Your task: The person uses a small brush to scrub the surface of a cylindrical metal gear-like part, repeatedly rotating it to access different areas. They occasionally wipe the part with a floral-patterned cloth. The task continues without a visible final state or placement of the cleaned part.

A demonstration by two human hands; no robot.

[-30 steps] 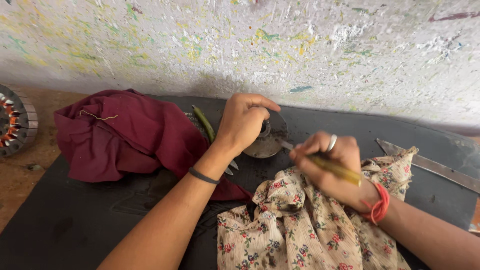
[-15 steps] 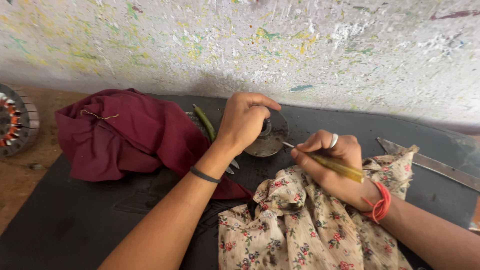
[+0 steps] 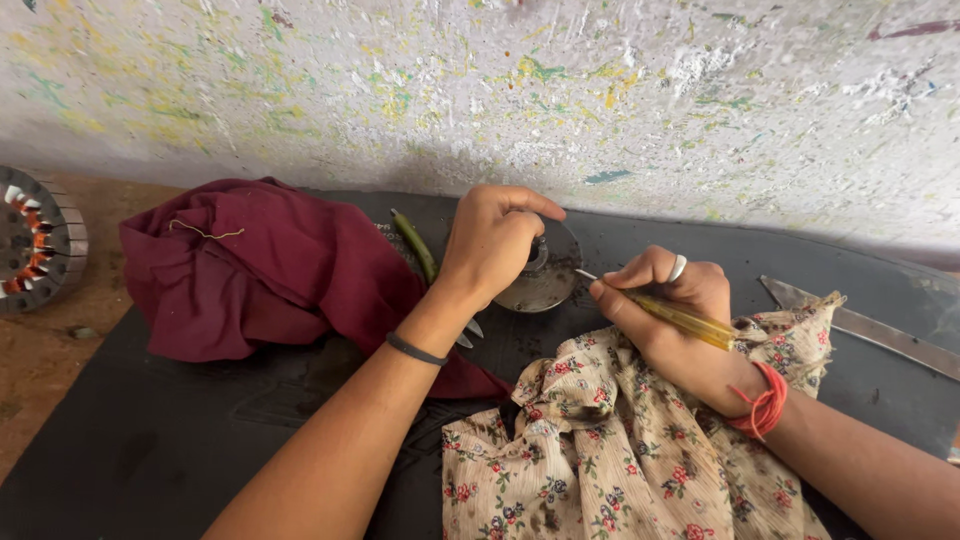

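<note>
Your left hand [image 3: 492, 240] curls closed over a round grey metal part [image 3: 545, 280] on the black mat [image 3: 150, 440]. Your right hand [image 3: 665, 305] pinches a yellow-handled screwdriver [image 3: 680, 317], tip at the part's edge. Hold the part firm and keep the tip seated.

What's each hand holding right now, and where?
Right hand grips the yellow-handled screwdriver by its handle; left hand clasps the round metal part from above.
</note>
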